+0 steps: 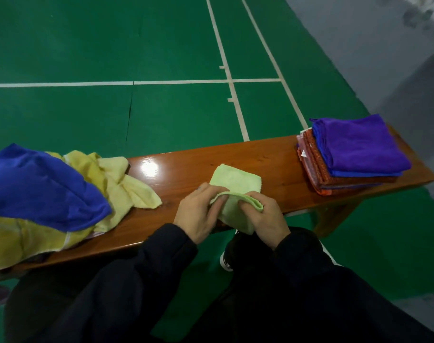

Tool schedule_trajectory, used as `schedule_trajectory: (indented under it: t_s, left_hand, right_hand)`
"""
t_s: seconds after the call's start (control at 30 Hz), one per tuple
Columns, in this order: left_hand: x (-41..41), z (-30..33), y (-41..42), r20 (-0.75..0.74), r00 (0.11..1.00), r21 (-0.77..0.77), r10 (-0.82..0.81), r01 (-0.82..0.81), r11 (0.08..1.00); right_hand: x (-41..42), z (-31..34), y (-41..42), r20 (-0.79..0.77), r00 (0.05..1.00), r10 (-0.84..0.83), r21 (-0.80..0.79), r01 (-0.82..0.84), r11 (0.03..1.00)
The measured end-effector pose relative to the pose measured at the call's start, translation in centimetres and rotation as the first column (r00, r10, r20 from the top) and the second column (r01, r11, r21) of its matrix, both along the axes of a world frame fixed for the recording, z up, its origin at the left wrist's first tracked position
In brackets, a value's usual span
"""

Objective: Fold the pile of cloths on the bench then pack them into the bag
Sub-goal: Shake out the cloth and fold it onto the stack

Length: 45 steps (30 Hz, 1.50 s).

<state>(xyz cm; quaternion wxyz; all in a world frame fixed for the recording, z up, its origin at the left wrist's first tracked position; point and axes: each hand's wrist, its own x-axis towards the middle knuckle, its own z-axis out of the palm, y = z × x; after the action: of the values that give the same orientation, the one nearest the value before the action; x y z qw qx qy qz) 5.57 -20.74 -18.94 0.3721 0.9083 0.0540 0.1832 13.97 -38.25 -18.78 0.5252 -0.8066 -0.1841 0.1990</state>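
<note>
left hand (198, 214): I see it pinching the green cloth (235, 191)
right hand (263, 216): gripping its folded edge too
unfolded pile (62, 194): off left of both hands
folded stack (354, 152): far right, on the bench (272, 169)

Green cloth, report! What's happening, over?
Left hand and right hand both grip green cloth, half-folded on bench. Nothing blocking. Over.

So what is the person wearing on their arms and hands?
Long, dark, almost black sleeves cover both arms down to the wrists. The left hand and the right hand are bare: no gloves, rings or watch show. A dark smudge marks one left fingertip.
</note>
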Motion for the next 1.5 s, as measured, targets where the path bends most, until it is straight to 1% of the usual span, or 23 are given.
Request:
schedule_trajectory:
  t_s: [0.07,0.13,0.2,0.27,0.33,0.4,0.47,0.57,0.63,0.7,0.73,0.8,0.83,0.87,0.93,1.0,1.07,1.13,1.2,1.27,1.37,1.43,1.5]
  left_hand:
    - [1.8,0.1,0.1,-0.047,0.998,0.028,0.051,-0.050,0.998]
    - [3.9,0.0,0.5,-0.146,0.983,-0.018,0.109,-0.113,0.993]
    - [6.1,-0.1,1.2,-0.260,0.957,-0.134,0.131,-0.170,0.976]
    - [7.9,-0.5,1.8,-0.337,0.936,-0.231,0.096,-0.182,0.956]
    - [9.0,-1.0,2.1,-0.360,0.932,-0.232,0.046,-0.137,0.963]
    - [9.3,-1.6,2.1,-0.346,0.936,-0.209,0.068,-0.148,0.967]
    - [9.3,-2.1,2.0,-0.344,0.927,-0.177,0.148,-0.219,0.959]
    - [9.3,-3.0,1.8,-0.381,0.905,-0.074,0.190,-0.235,0.969]
    - [8.9,-3.3,1.6,-0.393,0.888,0.064,0.239,-0.233,0.970]
    - [8.3,-3.2,1.4,-0.408,0.839,0.291,0.360,-0.255,0.922]
    - [8.0,-3.1,1.4,-0.426,0.816,0.362,0.392,-0.243,0.900]
    - [7.6,-3.3,1.2,-0.478,0.800,0.370,0.363,-0.192,0.909]
    - [7.5,-3.2,1.0,-0.489,0.810,0.332,0.325,-0.172,0.928]
    - [7.4,-3.2,0.8,-0.483,0.828,0.275,0.285,-0.166,0.947]
    - [7.2,-2.7,0.3,-0.433,0.878,0.057,0.206,-0.201,0.978]
    - [7.2,-1.9,-0.2,-0.379,0.914,-0.244,0.147,-0.252,0.936]
    - [7.2,-0.3,-0.9,-0.285,0.950,-0.435,0.129,-0.248,0.865]
    - [7.8,2.0,-2.2,-0.156,0.980,-0.560,0.123,-0.191,0.806]
    - [9.2,4.6,-4.1,-0.088,0.990,-0.619,0.113,-0.143,0.772]
    - [11.0,6.9,-6.4,-0.040,0.996,-0.647,0.074,-0.082,0.758]
    - [14.3,9.7,-10.4,-0.001,1.000,-0.589,-0.005,0.003,0.808]
    - [16.4,11.2,-13.2,-0.029,0.999,-0.591,-0.030,0.007,0.806]
    - [18.7,11.8,-15.4,-0.068,0.995,-0.606,-0.066,0.011,0.795]
  right_hand:
    - [0.9,-0.4,0.1,-0.033,0.987,-0.154,-0.027,0.153,0.988]
    - [2.1,-0.6,0.3,-0.049,0.968,-0.245,-0.070,0.241,0.968]
    - [3.3,-0.6,0.7,0.022,0.959,-0.283,-0.165,0.283,0.945]
    - [4.2,-0.6,0.9,0.143,0.948,-0.283,-0.282,0.313,0.907]
    - [4.8,-0.9,1.2,0.212,0.945,-0.251,-0.369,0.315,0.874]
    - [5.4,-1.3,1.3,0.255,0.946,-0.198,-0.431,0.294,0.853]
    - [5.8,-1.9,1.4,0.271,0.948,-0.168,-0.466,0.282,0.839]
    - [5.9,-2.5,1.6,0.281,0.950,-0.137,-0.513,0.269,0.815]
    - [5.7,-2.8,1.7,0.276,0.946,-0.171,-0.486,0.291,0.824]
    - [5.4,-2.8,1.5,0.256,0.932,-0.256,-0.452,0.350,0.821]
    - [5.3,-2.8,1.3,0.288,0.918,-0.272,-0.473,0.383,0.794]
    - [4.9,-2.7,1.0,0.348,0.913,-0.212,-0.557,0.383,0.737]
    - [4.8,-2.6,1.0,0.339,0.925,-0.173,-0.588,0.352,0.728]
    - [4.8,-2.2,1.1,0.302,0.940,-0.157,-0.585,0.313,0.748]
    - [4.6,-1.3,1.4,0.164,0.964,-0.210,-0.447,0.262,0.855]
    - [4.5,0.3,1.2,0.030,0.951,-0.308,-0.206,0.308,0.929]
    - [4.4,2.2,0.6,-0.042,0.928,-0.371,-0.003,0.371,0.928]
    - [4.9,4.3,-0.4,-0.047,0.912,-0.407,0.152,0.409,0.900]
    - [6.3,6.3,-2.0,-0.030,0.882,-0.471,0.300,0.457,0.837]
    - [8.2,8.3,-4.1,-0.021,0.857,-0.515,0.378,0.483,0.790]
    - [11.9,11.5,-8.2,0.041,0.828,-0.559,0.405,0.498,0.767]
    - [14.6,13.3,-10.7,0.078,0.800,-0.594,0.399,0.521,0.754]
    - [17.5,14.0,-12.9,0.097,0.777,-0.622,0.331,0.564,0.756]
